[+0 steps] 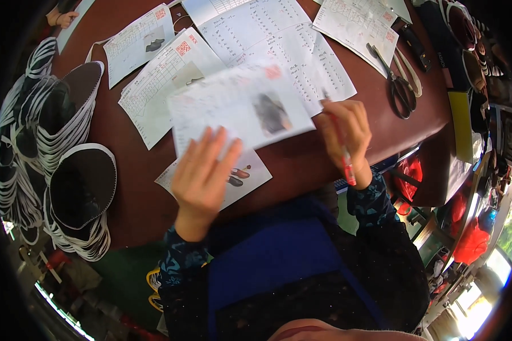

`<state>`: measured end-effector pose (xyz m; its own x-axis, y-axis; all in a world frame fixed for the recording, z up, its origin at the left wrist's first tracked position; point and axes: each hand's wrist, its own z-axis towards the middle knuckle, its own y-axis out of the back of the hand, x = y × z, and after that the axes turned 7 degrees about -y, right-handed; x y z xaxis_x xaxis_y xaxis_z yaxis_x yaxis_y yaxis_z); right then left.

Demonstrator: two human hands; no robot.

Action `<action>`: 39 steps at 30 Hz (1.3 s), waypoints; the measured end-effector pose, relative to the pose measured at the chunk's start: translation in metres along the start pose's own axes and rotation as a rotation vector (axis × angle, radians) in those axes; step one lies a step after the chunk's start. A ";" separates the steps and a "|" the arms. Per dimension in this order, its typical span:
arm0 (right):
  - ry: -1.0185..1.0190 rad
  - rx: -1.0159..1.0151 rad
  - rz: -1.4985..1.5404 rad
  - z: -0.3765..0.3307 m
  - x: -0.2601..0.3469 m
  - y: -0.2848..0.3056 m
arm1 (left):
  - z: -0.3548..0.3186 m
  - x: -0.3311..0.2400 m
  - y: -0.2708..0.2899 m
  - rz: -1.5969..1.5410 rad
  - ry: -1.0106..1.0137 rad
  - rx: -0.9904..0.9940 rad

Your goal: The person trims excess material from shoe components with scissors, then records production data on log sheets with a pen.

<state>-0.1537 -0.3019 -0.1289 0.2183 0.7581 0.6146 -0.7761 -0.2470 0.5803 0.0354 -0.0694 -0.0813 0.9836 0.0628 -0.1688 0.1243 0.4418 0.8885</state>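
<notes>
Here, the left hand (202,175) spreads over a white paper sheet with a shoe picture (224,105) above the brown tabletop (401,141), maybe to steady it; any grip is hidden. The right hand (352,129) holds a thin red pen (348,165).

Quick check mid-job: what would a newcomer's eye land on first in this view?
Probably the tall stacks of dark, white-edged pieces along the left side of the dark red table. Next, the blurred white sheet with a dark shoe picture at the centre, the left hand over its lower edge. Then the red pen in the right hand, just right of that sheet.
</notes>
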 end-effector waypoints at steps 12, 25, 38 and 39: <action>-0.665 0.269 0.385 0.005 0.004 0.047 | -0.016 -0.105 -0.071 -0.300 -0.257 0.041; -0.911 0.292 0.709 -0.039 0.017 0.015 | -0.022 -0.115 -0.073 -0.255 -0.115 0.080; -0.901 0.295 0.778 -0.035 0.032 0.013 | -0.036 -0.100 -0.073 -0.216 0.040 0.138; -0.887 0.301 0.785 -0.035 0.036 0.011 | -0.036 -0.099 -0.072 -0.226 0.041 0.141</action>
<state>-0.1747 -0.2563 -0.1190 0.1717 -0.3054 0.9366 -0.7362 -0.6715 -0.0841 -0.0759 -0.0755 -0.1433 0.9233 0.0139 -0.3839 0.3597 0.3194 0.8767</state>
